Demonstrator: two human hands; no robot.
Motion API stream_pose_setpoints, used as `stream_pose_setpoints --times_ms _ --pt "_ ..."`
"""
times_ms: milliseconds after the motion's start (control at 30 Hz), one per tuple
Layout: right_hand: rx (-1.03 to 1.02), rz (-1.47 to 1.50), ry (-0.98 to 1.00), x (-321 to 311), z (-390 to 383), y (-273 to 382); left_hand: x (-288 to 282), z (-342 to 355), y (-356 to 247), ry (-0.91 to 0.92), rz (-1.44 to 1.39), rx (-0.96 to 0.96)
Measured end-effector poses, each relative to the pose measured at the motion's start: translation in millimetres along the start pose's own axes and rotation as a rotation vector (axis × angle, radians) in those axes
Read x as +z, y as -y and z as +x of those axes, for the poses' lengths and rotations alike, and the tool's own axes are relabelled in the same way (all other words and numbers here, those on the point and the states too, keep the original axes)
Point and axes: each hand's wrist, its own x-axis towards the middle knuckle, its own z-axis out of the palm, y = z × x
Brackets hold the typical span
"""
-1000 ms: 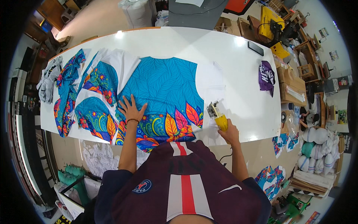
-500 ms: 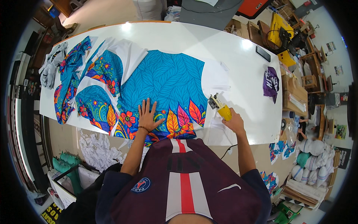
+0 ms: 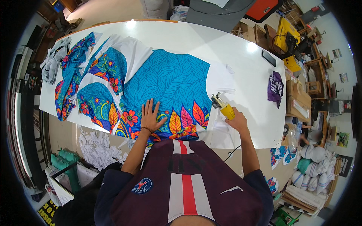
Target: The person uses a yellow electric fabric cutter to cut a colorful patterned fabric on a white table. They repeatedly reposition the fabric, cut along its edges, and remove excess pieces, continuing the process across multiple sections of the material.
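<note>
While the left hand (image 3: 151, 119) presses flat on the teal leaf-print cloth panel with an orange-and-pink floral border (image 3: 169, 77), its fingers spread and gripping nothing, the right hand (image 3: 237, 121) has its fingers wrapped around the yellow handheld corded cutter (image 3: 227, 112), whose metal head sits just beside the panel's right edge. The panel lies printed side up on the glossy white surface (image 3: 260, 128). Good handling, I judge, calls for even palm pressure, the left hand well clear of the blade, a level cutter guided slowly along the colour boundary, and the black cord (image 3: 233, 152) free of snags. As for containers, bulging white sacks (image 3: 318, 152) piled at far right hide their contents; a brown cardboard box (image 3: 299, 94) bears pale strips; whether the green wrapped bundle (image 3: 62, 160) sits inside the black-rimmed white bin (image 3: 59, 187), I cannot tell.
</note>
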Motion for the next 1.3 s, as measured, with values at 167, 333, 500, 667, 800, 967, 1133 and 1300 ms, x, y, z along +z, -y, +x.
stream_pose_setpoints --times_ms 167,333,500,667,800,967,1133,1300 --pt "0.009 0.01 -0.031 8 1 4 -2 0 -1 0.012 0.014 0.002" --pt "0.018 0.044 -0.055 15 2 15 -1 0 0 0.013 0.002 -0.001" --pt "0.041 0.122 -0.07 21 3 33 -2 0 0 0.008 -0.019 -0.004" --pt "0.14 0.149 -0.105 26 6 66 -3 1 1 -0.003 -0.055 0.007" --pt "0.202 0.196 -0.141 32 14 86 -3 0 2 -0.009 -0.077 0.008" --pt "0.26 0.274 -0.186 34 36 110 -5 -1 0 -0.001 -0.103 -0.01" --pt "0.322 0.27 -0.244 27 66 139 -5 -1 2 -0.009 -0.129 -0.005" --pt "0.353 0.332 -0.299 16 102 156 -3 -1 4 -0.023 -0.138 0.006"
